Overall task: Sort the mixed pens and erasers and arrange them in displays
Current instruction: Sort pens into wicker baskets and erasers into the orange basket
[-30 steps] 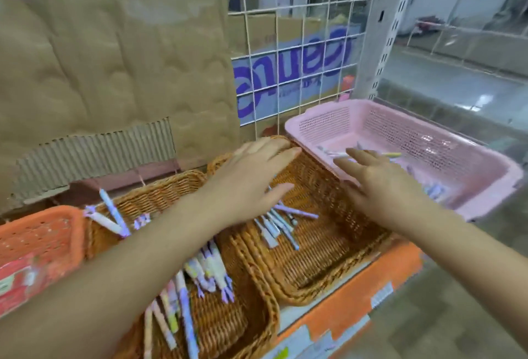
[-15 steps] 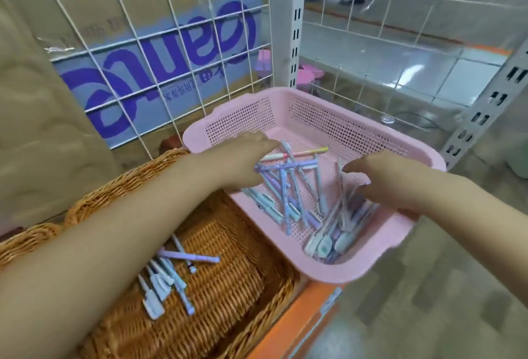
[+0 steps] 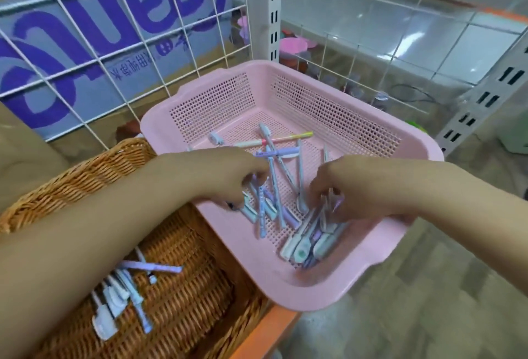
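The loose pens lie crossed in a heap on the near half of the pink basket, which stands on the orange shelf. The heap is mixed, so it has to be picked apart by hand. The right hand has its fingers curled round a few of the pens at the right side of the heap. The left hand bends its fingers down into the left side, but the blur is strong and I cannot tell if it holds anything. To the left, touching the pink basket, a wicker basket already keeps some sorted pens, probably as 1 display. A wire grid closes the far side.

Compared with 0.5 s ago, both hands are lower and deeper in the heap, with more curled fingers. The yellow pen has not moved.
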